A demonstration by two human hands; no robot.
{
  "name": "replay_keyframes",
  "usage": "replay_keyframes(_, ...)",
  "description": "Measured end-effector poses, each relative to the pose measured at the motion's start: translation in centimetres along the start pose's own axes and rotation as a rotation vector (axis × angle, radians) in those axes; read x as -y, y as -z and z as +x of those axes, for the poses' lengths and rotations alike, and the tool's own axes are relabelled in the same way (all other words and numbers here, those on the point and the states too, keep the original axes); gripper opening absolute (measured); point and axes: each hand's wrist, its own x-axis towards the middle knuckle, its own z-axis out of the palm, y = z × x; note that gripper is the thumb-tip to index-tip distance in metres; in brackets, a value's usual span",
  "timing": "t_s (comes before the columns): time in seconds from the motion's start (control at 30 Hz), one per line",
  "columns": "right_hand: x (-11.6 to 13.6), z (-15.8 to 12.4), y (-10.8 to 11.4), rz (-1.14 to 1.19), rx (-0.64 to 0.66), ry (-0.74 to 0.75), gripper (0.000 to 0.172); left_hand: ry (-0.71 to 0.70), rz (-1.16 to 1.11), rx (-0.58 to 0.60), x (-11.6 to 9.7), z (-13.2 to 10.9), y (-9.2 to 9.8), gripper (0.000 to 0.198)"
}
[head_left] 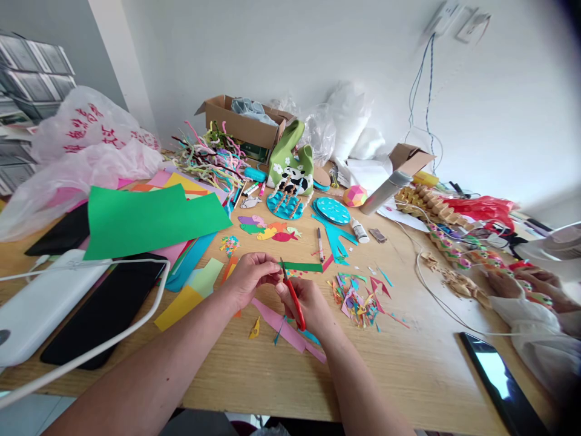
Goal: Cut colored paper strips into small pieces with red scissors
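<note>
My right hand (306, 306) is closed round red-handled scissors (295, 297), whose blades point up and away from me. The blades meet the left end of a narrow green paper strip (302, 266). Beside them my left hand (254, 275) pinches at that end of the strip; what exactly lies between its fingertips is partly hidden. Under and below the hands lie a pink paper strip (281, 327) and a small yellow scrap (255, 328). To the right is a heap of coloured paper clippings (358, 300). Beyond the hands lie colourful paper fish (272, 230).
Green paper sheets (145, 218), a white power bank (40, 309) with a cable and a black phone (104, 309) fill the left. Pipe cleaners (213, 154) and a cardboard box (240, 124) stand behind. At right are another phone (494, 375) and another person's hands (540, 284).
</note>
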Motion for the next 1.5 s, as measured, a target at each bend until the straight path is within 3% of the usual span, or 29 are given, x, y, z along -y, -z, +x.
replay_keyframes(0.87, 0.61, -0.23, 0.39, 0.020, 0.065, 0.033, 0.057, 0.012, 0.038, 0.029, -0.06, -0.10, -0.07, 0.014)
replay_keyframes(1.5, 0.20, -0.09, 0.23, 0.013, 0.030, 0.047, 0.055, 0.004, 0.017, 0.036, 0.19, -0.02, 0.01, 0.014)
